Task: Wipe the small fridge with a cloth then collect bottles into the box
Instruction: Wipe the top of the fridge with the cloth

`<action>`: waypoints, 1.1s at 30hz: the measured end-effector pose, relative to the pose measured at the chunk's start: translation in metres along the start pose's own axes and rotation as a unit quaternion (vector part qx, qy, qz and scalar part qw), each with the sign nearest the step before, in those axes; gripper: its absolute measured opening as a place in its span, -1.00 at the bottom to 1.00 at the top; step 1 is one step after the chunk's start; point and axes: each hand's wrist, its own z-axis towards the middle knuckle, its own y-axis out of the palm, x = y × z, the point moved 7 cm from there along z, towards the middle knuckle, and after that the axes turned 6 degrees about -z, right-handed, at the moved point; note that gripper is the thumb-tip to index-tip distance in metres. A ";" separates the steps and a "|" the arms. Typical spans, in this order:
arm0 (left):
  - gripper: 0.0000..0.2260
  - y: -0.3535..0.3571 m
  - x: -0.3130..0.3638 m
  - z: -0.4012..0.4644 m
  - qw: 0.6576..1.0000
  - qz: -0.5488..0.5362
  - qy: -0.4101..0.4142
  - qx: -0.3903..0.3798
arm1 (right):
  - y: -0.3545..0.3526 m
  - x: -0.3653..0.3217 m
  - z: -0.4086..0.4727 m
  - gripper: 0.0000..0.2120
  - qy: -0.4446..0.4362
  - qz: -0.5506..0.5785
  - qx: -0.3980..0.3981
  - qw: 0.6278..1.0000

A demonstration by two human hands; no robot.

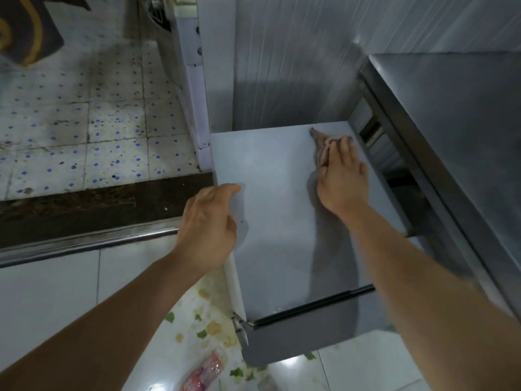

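Most of the pinkish cloth was hidden under the right hand, and a reddish plastic-wrapped item on the floor was cut off and too blurred to identify. The small fridge stood on glossy white tiles between a steel counter and a spotted tiled floor, its long top running away from the person. The right hand pressed flat on the cloth at the far right corner; the left hand curled over the fridge's left edge.

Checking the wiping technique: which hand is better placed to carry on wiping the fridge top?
The right hand: it presses the cloth flat on the fridge top. The left hand only grips the fridge's left edge.
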 end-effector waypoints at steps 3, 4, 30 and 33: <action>-0.49 0.000 -0.002 -0.002 1.000 -0.004 -0.011 0.001 | -0.004 -0.049 -0.072 -0.43 -0.123 0.035 0.018 0.992; -0.48 0.001 -0.002 -0.001 1.000 0.009 -0.012 -0.007 | -0.004 -0.061 -0.101 -0.43 -0.170 0.046 0.017 0.984; -0.13 0.013 0.002 -0.059 0.996 0.005 0.019 -0.090 | 0.003 0.010 -0.114 -0.43 -0.105 0.003 -0.011 0.994; -0.15 0.011 0.001 -0.065 0.998 -0.015 0.016 -0.067 | 0.002 0.005 -0.090 -0.42 -0.009 0.013 -0.017 1.000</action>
